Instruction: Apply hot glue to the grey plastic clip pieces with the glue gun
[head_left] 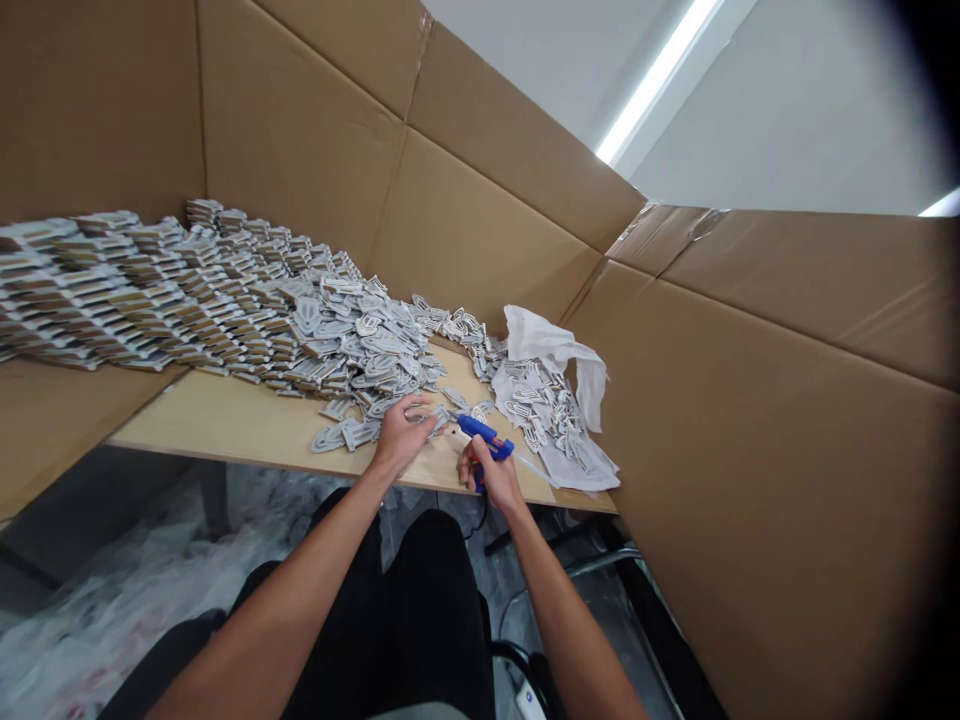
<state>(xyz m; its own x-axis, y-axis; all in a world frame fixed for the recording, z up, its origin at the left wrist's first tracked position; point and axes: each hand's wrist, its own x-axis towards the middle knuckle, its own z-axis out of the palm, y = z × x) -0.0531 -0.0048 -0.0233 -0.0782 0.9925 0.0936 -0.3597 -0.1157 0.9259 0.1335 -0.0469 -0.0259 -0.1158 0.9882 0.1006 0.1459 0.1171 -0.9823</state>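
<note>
My right hand point(486, 470) is wrapped round the grip of a blue glue gun point(486, 434), whose nozzle points left toward my other hand. A clear glue stick trails from the gun's back end. Between the fingers of my left hand point(406, 430) is a small grey piece point(441, 418), close to the nozzle. Just behind my left hand lies a heap of grey oval pieces point(360, 330), and a few loose ones lie on the table beside its wrist.
Stacked pieces point(135, 290) fill the left of the wooden table point(247, 408). More pieces lie on a white bag point(577, 455) at the right. Tall cardboard walls point(480, 230) enclose the back and right. A dark cable hangs below the table edge.
</note>
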